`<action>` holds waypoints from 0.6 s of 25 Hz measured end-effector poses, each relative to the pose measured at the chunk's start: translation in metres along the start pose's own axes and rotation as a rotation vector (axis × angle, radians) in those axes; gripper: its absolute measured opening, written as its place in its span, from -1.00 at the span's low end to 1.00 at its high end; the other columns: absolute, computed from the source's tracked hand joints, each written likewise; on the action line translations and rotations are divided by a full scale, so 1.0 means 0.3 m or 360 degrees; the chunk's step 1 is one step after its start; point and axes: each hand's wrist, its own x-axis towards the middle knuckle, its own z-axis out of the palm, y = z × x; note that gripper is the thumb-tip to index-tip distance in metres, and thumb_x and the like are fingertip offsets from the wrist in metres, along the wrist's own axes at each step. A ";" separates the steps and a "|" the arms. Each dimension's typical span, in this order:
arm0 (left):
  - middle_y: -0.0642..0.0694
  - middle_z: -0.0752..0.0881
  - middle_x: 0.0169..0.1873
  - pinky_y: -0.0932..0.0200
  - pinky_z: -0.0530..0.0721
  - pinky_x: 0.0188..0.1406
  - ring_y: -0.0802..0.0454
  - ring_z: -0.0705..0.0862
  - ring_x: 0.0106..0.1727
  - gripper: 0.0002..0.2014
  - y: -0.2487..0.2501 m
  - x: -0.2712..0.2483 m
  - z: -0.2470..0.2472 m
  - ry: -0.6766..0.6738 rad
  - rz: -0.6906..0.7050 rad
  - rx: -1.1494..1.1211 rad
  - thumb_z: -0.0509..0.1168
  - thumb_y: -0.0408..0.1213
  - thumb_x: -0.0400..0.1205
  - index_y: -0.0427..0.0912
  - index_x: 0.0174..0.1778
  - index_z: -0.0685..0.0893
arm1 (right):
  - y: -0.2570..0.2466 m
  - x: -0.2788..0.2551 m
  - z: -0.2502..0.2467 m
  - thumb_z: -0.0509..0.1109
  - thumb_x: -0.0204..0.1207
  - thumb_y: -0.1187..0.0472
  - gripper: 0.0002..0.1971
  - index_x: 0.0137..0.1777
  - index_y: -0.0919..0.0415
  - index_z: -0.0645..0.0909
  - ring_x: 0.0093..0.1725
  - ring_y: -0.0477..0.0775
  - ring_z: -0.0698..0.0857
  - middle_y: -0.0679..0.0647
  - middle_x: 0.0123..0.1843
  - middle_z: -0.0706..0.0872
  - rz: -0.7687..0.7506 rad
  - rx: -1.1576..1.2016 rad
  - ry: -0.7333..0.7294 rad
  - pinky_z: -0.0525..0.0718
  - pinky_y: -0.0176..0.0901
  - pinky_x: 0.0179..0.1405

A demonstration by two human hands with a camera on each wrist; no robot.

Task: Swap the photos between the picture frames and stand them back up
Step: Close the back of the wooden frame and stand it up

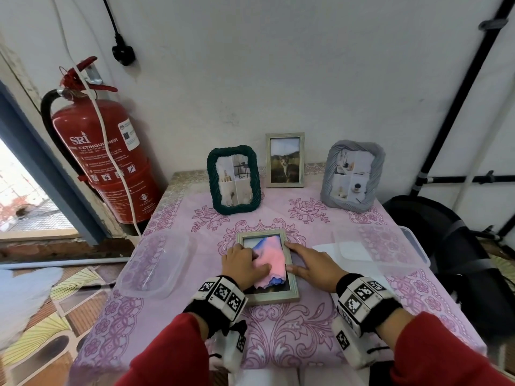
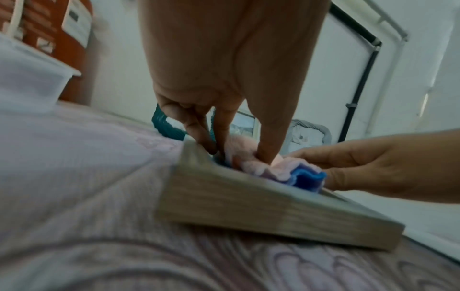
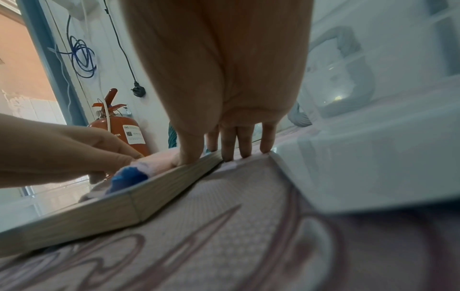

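Note:
A pale wooden picture frame (image 1: 274,298) lies flat in the middle of the table, glass up. A pink and blue cloth (image 1: 271,259) is spread over its glass. My left hand (image 1: 245,263) grips the cloth; in the left wrist view its fingers and thumb dig into the cloth (image 2: 298,175) inside the frame (image 2: 248,206). My right hand (image 1: 309,263) rests with straight fingers along the frame's right rail (image 3: 174,177), thumb on the rail. Three frames stand at the back: a green one (image 1: 213,185), a slim wooden one with a cat photo (image 1: 284,160), and a grey one (image 1: 327,188).
A clear plastic tub (image 1: 156,263) sits left of the flat frame, and another clear tub (image 1: 381,246) sits to its right, close to my right hand. A red fire extinguisher (image 1: 111,162) stands by the wall at left. A black bag (image 1: 459,260) lies beyond the table's right edge.

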 end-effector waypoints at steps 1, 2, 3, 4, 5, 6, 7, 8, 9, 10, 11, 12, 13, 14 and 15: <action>-0.21 0.61 0.13 0.05 0.43 0.24 -0.18 0.54 0.24 -0.62 0.003 -0.008 0.003 0.0023 0.0022 -0.0155 0.34 -0.02 0.51 -0.19 0.13 0.61 | 0.000 0.001 0.002 0.24 0.61 -0.07 -0.37 0.62 0.07 0.14 0.58 0.05 0.34 0.00 0.62 0.31 -0.0008 0.0000 0.0003 0.30 -0.03 0.53; -0.21 0.66 0.07 0.07 0.48 0.14 -0.17 0.61 0.16 -0.66 0.004 -0.017 0.003 0.0052 0.0043 -0.0357 0.35 -0.11 0.50 -0.21 0.11 0.57 | 0.002 0.002 0.003 0.24 0.61 -0.07 -0.37 0.61 0.07 0.15 0.57 0.04 0.35 0.00 0.61 0.33 -0.0017 -0.0004 0.0007 0.32 -0.02 0.51; -0.20 0.68 0.00 0.09 0.52 0.03 -0.15 0.65 0.05 -0.67 0.000 -0.024 0.002 0.0071 0.0057 -0.0569 0.36 -0.19 0.47 -0.22 0.10 0.52 | 0.003 0.004 0.002 0.25 0.61 -0.07 -0.38 0.60 0.06 0.16 0.56 0.04 0.37 0.00 0.60 0.36 -0.0023 -0.0007 0.0011 0.33 -0.03 0.50; -0.19 0.68 -0.07 0.10 0.54 -0.06 -0.11 0.65 -0.05 -0.64 -0.006 -0.030 -0.002 0.0072 0.0060 -0.0768 0.38 -0.23 0.44 -0.21 0.09 0.46 | 0.005 0.005 0.002 0.25 0.60 -0.07 -0.39 0.60 0.05 0.17 0.54 0.04 0.39 0.00 0.59 0.39 -0.0023 -0.0003 0.0013 0.34 -0.03 0.49; -0.19 0.66 -0.12 0.06 0.57 -0.11 -0.08 0.64 -0.13 -0.59 -0.014 -0.033 -0.010 0.0058 0.0049 -0.0967 0.40 -0.29 0.42 -0.19 0.10 0.39 | 0.006 0.006 0.002 0.26 0.60 -0.07 -0.39 0.59 0.05 0.18 0.54 0.05 0.40 0.01 0.58 0.40 -0.0017 0.0009 0.0013 0.34 -0.03 0.49; -0.22 0.64 -0.13 0.00 0.63 -0.16 -0.08 0.64 -0.18 -0.54 -0.023 -0.033 -0.021 0.0027 0.0034 -0.1178 0.41 -0.39 0.43 -0.16 0.14 0.32 | 0.009 0.006 0.001 0.27 0.59 -0.07 -0.38 0.59 0.05 0.18 0.54 0.06 0.40 0.02 0.58 0.40 -0.0004 0.0028 0.0010 0.34 -0.02 0.50; -0.25 0.65 -0.12 -0.04 0.70 -0.22 -0.10 0.68 -0.22 -0.48 -0.033 -0.034 -0.031 -0.0017 0.0036 -0.1376 0.39 -0.51 0.46 -0.11 0.19 0.27 | 0.011 0.005 0.001 0.28 0.58 -0.07 -0.37 0.59 0.05 0.18 0.55 0.07 0.39 0.03 0.58 0.40 0.0014 0.0049 0.0006 0.32 -0.01 0.52; -0.27 0.65 -0.11 -0.01 0.76 -0.32 -0.07 0.71 -0.24 -0.44 -0.043 -0.035 -0.042 -0.0050 0.0065 -0.1511 0.34 -0.59 0.48 -0.05 0.23 0.25 | 0.012 0.004 0.001 0.29 0.58 -0.07 -0.37 0.59 0.04 0.18 0.55 0.08 0.39 0.04 0.58 0.40 0.0029 0.0068 0.0001 0.32 0.00 0.53; -0.27 0.65 -0.07 0.12 0.75 -0.42 -0.02 0.73 -0.24 -0.43 -0.055 -0.037 -0.054 -0.0052 0.0107 -0.1555 0.29 -0.63 0.50 0.00 0.26 0.27 | 0.011 0.003 0.002 0.29 0.58 -0.07 -0.37 0.60 0.04 0.17 0.55 0.08 0.38 0.05 0.58 0.40 0.0038 0.0078 -0.0003 0.31 0.01 0.53; -0.27 0.63 0.01 0.25 0.71 -0.45 0.00 0.71 -0.19 -0.45 -0.068 -0.038 -0.068 -0.0026 0.0162 -0.1522 0.24 -0.65 0.52 0.00 0.27 0.33 | 0.010 0.002 0.003 0.28 0.59 -0.06 -0.37 0.60 0.04 0.17 0.56 0.08 0.38 0.05 0.58 0.40 0.0040 0.0080 -0.0008 0.31 0.02 0.53; -0.26 0.59 0.09 0.34 0.67 -0.44 0.03 0.67 -0.15 -0.50 -0.084 -0.039 -0.081 0.0017 0.0216 -0.1463 0.20 -0.66 0.53 -0.04 0.26 0.42 | 0.009 0.003 0.004 0.27 0.59 -0.06 -0.37 0.60 0.05 0.16 0.56 0.08 0.38 0.05 0.58 0.39 0.0040 0.0079 -0.0011 0.31 0.03 0.53; -0.24 0.55 0.16 0.42 0.64 -0.43 0.07 0.63 -0.14 -0.55 -0.102 -0.040 -0.097 0.0059 0.0250 -0.1426 0.16 -0.67 0.54 -0.10 0.24 0.50 | 0.009 0.003 0.004 0.27 0.59 -0.06 -0.37 0.60 0.05 0.16 0.56 0.08 0.38 0.04 0.59 0.39 0.0039 0.0077 -0.0013 0.32 0.04 0.53; -0.21 0.52 0.20 0.46 0.62 -0.43 0.10 0.60 -0.15 -0.57 -0.123 -0.043 -0.115 0.0095 0.0247 -0.1428 0.14 -0.66 0.56 -0.14 0.25 0.55 | 0.009 0.003 0.005 0.26 0.60 -0.06 -0.37 0.61 0.05 0.15 0.56 0.08 0.38 0.04 0.59 0.39 0.0037 0.0074 -0.0015 0.32 0.04 0.53; -0.16 0.50 0.23 0.48 0.62 -0.42 0.13 0.60 -0.15 -0.58 -0.149 -0.048 -0.137 0.0142 0.0223 -0.1451 0.15 -0.63 0.58 -0.14 0.28 0.57 | 0.009 0.003 0.006 0.26 0.60 -0.07 -0.37 0.61 0.05 0.15 0.56 0.08 0.38 0.03 0.59 0.39 0.0036 0.0070 -0.0018 0.32 0.04 0.53; -0.10 0.50 0.25 0.49 0.63 -0.41 0.15 0.63 -0.15 -0.60 -0.177 -0.055 -0.163 0.0201 0.0197 -0.1488 0.19 -0.57 0.60 -0.13 0.30 0.58 | 0.010 0.004 0.007 0.25 0.60 -0.07 -0.37 0.61 0.05 0.14 0.56 0.08 0.38 0.03 0.59 0.38 0.0036 0.0069 -0.0019 0.32 0.05 0.53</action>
